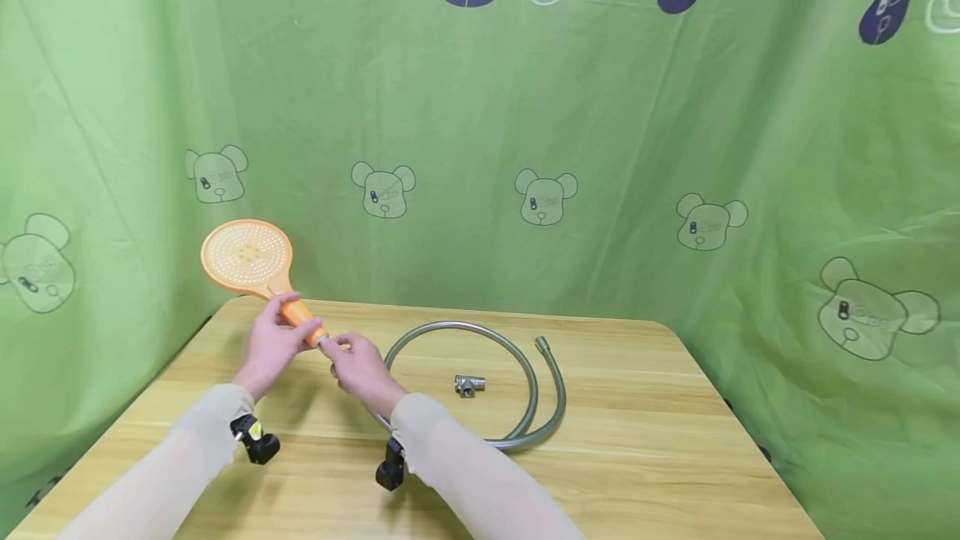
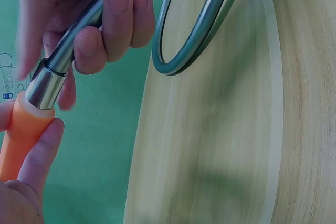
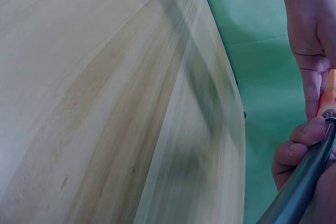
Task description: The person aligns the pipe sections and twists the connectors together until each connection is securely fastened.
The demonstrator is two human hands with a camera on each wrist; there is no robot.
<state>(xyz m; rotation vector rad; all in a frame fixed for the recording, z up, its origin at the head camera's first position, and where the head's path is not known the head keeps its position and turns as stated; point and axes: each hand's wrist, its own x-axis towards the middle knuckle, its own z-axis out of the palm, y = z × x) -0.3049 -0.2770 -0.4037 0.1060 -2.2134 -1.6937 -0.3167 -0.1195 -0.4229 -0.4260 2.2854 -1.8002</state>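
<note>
An orange shower head with a pale perforated face is held up over the table's far left part. My left hand grips its orange handle. Close beside it, my right hand curls its fingers round the end of a grey metal shower hose. In the left wrist view the hose's silver end fitting meets the bottom of the handle in line with it. The rest of the hose runs off from my right hand and loops over the table.
A small metal tee valve lies inside the hose loop. The hose's other end, with a metal nut, lies to the right. Behind the wooden table hangs a green patterned curtain.
</note>
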